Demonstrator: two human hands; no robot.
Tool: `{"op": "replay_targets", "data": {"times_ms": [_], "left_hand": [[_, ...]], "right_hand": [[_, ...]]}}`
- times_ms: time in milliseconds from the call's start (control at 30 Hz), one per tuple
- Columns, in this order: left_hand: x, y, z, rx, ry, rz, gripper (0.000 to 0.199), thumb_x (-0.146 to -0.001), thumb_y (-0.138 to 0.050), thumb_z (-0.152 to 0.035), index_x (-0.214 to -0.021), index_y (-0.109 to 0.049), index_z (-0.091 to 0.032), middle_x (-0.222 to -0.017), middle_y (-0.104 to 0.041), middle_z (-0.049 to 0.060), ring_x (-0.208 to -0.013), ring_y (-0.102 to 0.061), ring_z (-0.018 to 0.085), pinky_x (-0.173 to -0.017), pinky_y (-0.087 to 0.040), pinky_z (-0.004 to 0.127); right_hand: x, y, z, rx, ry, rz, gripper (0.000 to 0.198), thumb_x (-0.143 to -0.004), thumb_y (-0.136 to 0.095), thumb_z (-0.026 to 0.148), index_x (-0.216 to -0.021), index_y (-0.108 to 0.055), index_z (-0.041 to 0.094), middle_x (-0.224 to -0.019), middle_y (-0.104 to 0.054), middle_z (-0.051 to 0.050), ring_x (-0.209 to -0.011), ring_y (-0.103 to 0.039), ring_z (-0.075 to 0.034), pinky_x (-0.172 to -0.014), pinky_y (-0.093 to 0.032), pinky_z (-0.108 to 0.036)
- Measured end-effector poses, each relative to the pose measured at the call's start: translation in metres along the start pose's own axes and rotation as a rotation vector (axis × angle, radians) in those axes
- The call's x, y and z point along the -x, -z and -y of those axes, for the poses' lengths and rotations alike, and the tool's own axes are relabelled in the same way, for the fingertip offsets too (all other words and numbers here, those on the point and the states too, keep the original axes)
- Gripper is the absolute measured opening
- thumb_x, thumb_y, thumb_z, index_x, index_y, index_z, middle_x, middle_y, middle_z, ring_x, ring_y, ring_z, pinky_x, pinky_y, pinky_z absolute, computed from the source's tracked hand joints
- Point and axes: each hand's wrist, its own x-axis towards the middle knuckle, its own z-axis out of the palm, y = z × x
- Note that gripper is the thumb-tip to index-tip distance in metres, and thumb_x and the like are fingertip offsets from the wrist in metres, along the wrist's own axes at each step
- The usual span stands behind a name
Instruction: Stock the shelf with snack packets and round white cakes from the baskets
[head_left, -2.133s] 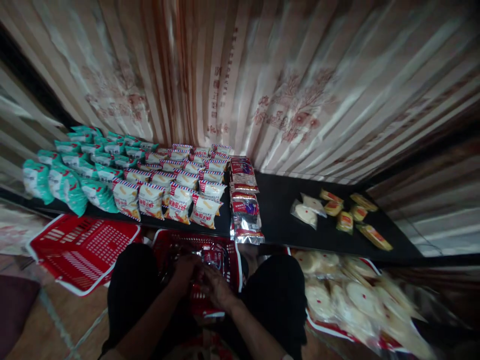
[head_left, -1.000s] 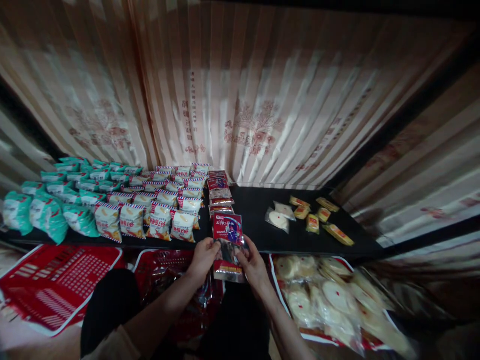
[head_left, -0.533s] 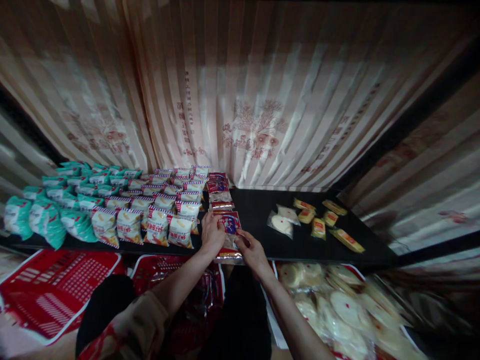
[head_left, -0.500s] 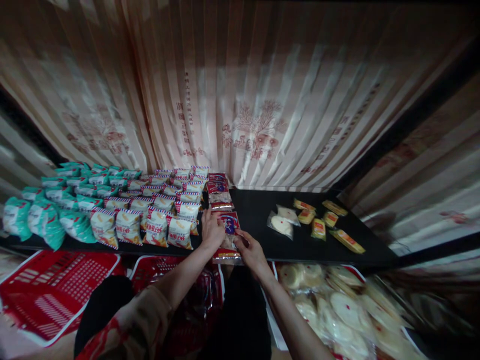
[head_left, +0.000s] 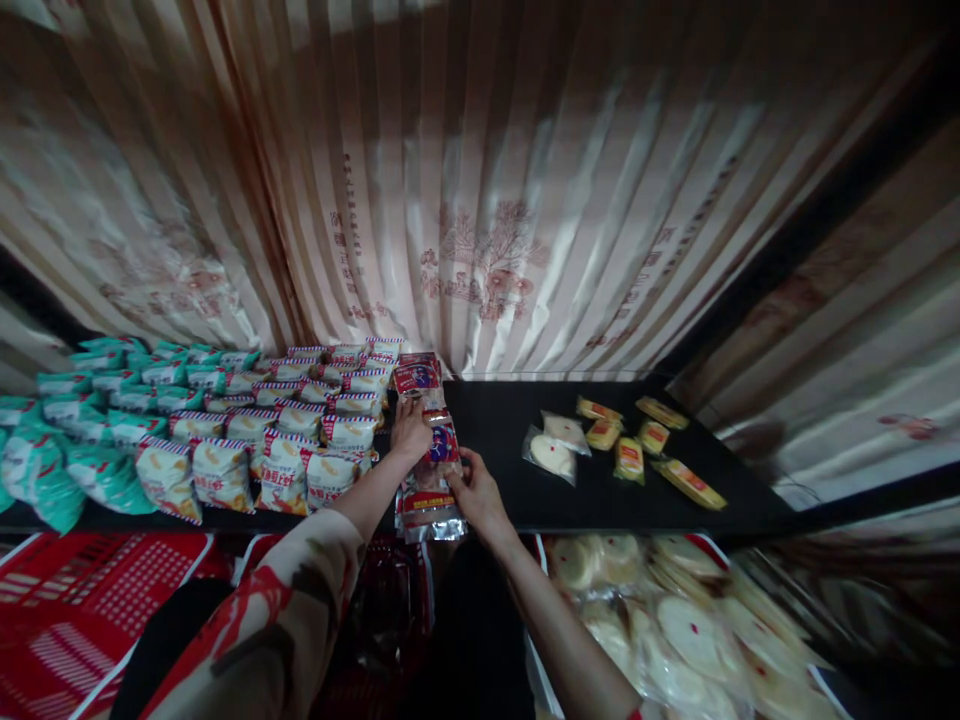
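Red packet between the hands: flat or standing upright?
Lying flat: the red packet shows its printed face upward on the black shelf.

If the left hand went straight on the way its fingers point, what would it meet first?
Probably the rear red packet, just beyond the left hand; they may already touch, as depth there is unclear.

A flat red foil packet point(head_left: 435, 478) lies between left hand point(head_left: 412, 432) and right hand point(head_left: 480, 497). Puffy white plastic bags point(head_left: 283, 480) stand left of these, oblong yellow plastic packets point(head_left: 653, 437) right.
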Motion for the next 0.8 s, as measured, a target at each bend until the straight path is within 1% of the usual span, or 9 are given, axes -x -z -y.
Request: {"op": "replay_targets", "data": {"times_ms": [133, 200, 267, 367, 433, 500, 633, 733, 800], "left_hand": [[0.001, 0.0, -0.005, -0.026, -0.005, -0.048, 0.044, -0.085, -0.039, -0.016, -0.129, -0.049, -0.016, -0.146, -0.036, 0.006, -0.14, -0.016, 0.022, -0.113, -0.018, 0.034], [0.0, 0.003, -0.007, -0.033, -0.012, -0.064, 0.039, -0.086, -0.038, -0.016, -0.123, -0.054, -0.018, -0.143, -0.041, 0.005, -0.139, -0.02, 0.021, -0.112, -0.02, 0.033], [-0.003, 0.005, -0.009, -0.036, -0.01, -0.074, 0.036, -0.089, -0.035, -0.018, -0.118, -0.057, -0.017, -0.135, -0.049, 0.008, -0.134, -0.03, 0.02, -0.11, -0.025, 0.031], [-0.006, 0.007, -0.011, -0.039, 0.022, -0.087, 0.038, -0.091, -0.031, -0.021, -0.122, -0.052, -0.013, -0.126, -0.055, 0.012, -0.125, -0.043, 0.019, -0.104, -0.032, 0.029], [-0.007, 0.006, -0.013, -0.047, 0.044, -0.089, 0.043, -0.091, -0.033, -0.025, -0.13, -0.044, -0.012, -0.127, -0.053, 0.013, -0.123, -0.044, 0.02, -0.103, -0.033, 0.03], [-0.005, 0.004, -0.014, -0.061, 0.053, -0.086, 0.049, -0.09, -0.037, -0.032, -0.135, -0.037, -0.014, -0.133, -0.048, 0.013, -0.127, -0.04, 0.022, -0.105, -0.031, 0.033], [0.001, -0.003, -0.017, -0.1, 0.06, -0.065, 0.06, -0.085, -0.042, -0.049, -0.137, -0.036, -0.019, -0.144, -0.034, 0.013, -0.136, -0.024, 0.029, -0.107, -0.029, 0.044], [0.004, -0.009, -0.016, -0.132, 0.053, -0.05, 0.066, -0.083, -0.044, -0.052, -0.139, -0.032, -0.019, -0.148, -0.028, 0.014, -0.138, -0.016, 0.032, -0.105, -0.03, 0.051], [0.006, -0.012, -0.014, -0.153, 0.039, -0.052, 0.067, -0.083, -0.044, -0.051, -0.141, -0.03, -0.019, -0.149, -0.026, 0.014, -0.139, -0.013, 0.031, -0.106, -0.029, 0.052]], "right_hand": [[-0.002, -0.004, -0.003, 0.03, 0.016, 0.009, 0.043, -0.08, -0.048, 0.026, -0.122, -0.048, 0.015, -0.092, -0.069, -0.007, -0.079, -0.066, -0.019, -0.072, -0.051, -0.029], [-0.002, -0.006, -0.005, 0.055, 0.036, 0.013, 0.043, -0.079, -0.049, 0.025, -0.121, -0.051, 0.016, -0.096, -0.069, -0.008, -0.084, -0.066, -0.02, -0.076, -0.05, -0.03], [-0.003, -0.006, -0.005, 0.092, 0.053, 0.006, 0.043, -0.079, -0.05, 0.026, -0.121, -0.053, 0.016, -0.1, -0.068, -0.009, -0.089, -0.065, -0.021, -0.079, -0.05, -0.031], [-0.004, -0.006, -0.004, 0.163, 0.072, -0.024, 0.044, -0.08, -0.05, 0.028, -0.121, -0.054, 0.015, -0.105, -0.067, -0.01, -0.095, -0.063, -0.022, -0.083, -0.049, -0.032], [-0.005, -0.006, -0.003, 0.218, 0.112, -0.059, 0.044, -0.079, -0.051, 0.027, -0.121, -0.055, 0.014, -0.109, -0.065, -0.011, -0.1, -0.061, -0.023, -0.087, -0.048, -0.034], [-0.005, -0.007, -0.004, 0.277, 0.163, -0.1, 0.044, -0.079, -0.05, 0.025, -0.12, -0.056, 0.011, -0.11, -0.064, -0.013, -0.102, -0.06, -0.023, -0.091, -0.046, -0.035], [-0.002, -0.012, -0.006, 0.35, 0.228, -0.151, 0.044, -0.08, -0.047, 0.025, -0.119, -0.057, 0.007, -0.109, -0.062, -0.018, -0.103, -0.059, -0.025, -0.093, -0.045, -0.036], [0.001, -0.013, -0.007, 0.409, 0.245, -0.15, 0.047, -0.08, -0.047, 0.024, -0.122, -0.055, 0.005, -0.11, -0.061, -0.019, -0.104, -0.058, -0.027, -0.091, -0.046, -0.038], [0.002, -0.013, -0.009, 0.448, 0.254, -0.154, 0.047, -0.08, -0.047, 0.026, -0.122, -0.055, 0.006, -0.111, -0.061, -0.019, -0.105, -0.057, -0.029, -0.092, -0.045, -0.04]]}}
